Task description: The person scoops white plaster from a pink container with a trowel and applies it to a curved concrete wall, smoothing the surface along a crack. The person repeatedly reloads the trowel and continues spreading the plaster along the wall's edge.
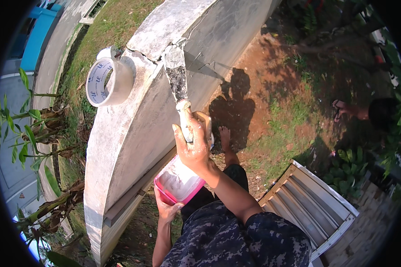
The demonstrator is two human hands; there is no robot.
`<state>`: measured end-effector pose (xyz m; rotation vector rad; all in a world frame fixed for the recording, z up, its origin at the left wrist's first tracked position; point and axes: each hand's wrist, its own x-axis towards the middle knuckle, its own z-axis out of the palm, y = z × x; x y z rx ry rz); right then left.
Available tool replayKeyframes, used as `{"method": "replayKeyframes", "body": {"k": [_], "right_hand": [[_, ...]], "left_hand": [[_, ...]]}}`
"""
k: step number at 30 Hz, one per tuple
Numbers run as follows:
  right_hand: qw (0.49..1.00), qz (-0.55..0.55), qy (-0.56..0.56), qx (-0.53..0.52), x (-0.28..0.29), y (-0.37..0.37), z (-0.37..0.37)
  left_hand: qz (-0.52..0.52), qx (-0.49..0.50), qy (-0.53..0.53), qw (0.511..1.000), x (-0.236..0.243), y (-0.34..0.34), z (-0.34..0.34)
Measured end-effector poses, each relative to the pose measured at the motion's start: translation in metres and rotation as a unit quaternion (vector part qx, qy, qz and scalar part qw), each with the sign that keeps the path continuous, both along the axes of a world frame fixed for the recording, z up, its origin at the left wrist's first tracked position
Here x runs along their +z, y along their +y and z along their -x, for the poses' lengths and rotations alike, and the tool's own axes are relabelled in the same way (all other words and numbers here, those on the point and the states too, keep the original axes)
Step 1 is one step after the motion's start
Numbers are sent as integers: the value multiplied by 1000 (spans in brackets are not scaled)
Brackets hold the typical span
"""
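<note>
My right hand (193, 141) is closed around the handle of a putty knife (177, 76), smeared with white filler. The blade's tip rests on a crack (152, 57) running across the top of a curved grey concrete wall (133, 120). My left hand (167, 210) holds a pink tub of white filler (178, 182) from below, close to the wall's side. A roll of white tape (106, 82) stands on edge on the wall's top, to the left of the blade.
Grass and leafy plants (31, 129) lie left of the wall. Red bare soil and patchy grass (272, 102) lie right of it, with my bare foot (226, 138) there. A white louvred panel (312, 209) lies at lower right. Another person's foot (343, 108) shows far right.
</note>
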<state>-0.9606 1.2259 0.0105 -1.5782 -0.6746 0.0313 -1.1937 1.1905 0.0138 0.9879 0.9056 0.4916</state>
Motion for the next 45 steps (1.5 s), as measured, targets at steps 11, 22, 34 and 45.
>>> {"method": "replayKeyframes", "body": {"k": [11, 22, 34, 45], "right_hand": [[998, 7, 60, -11, -1, 2, 8], [1000, -17, 17, -12, -5, 4, 11], [999, 2, -35, 4, 11, -6, -9], [996, 66, -5, 55, 48, -39, -26]], "left_hand": [[13, 9, 18, 1000, 0, -2, -2], [-16, 6, 52, 998, -1, 0, -4], [-15, -10, 38, 999, -7, 0, -4], [-7, 8, 25, 1000, -10, 0, -15]]}}
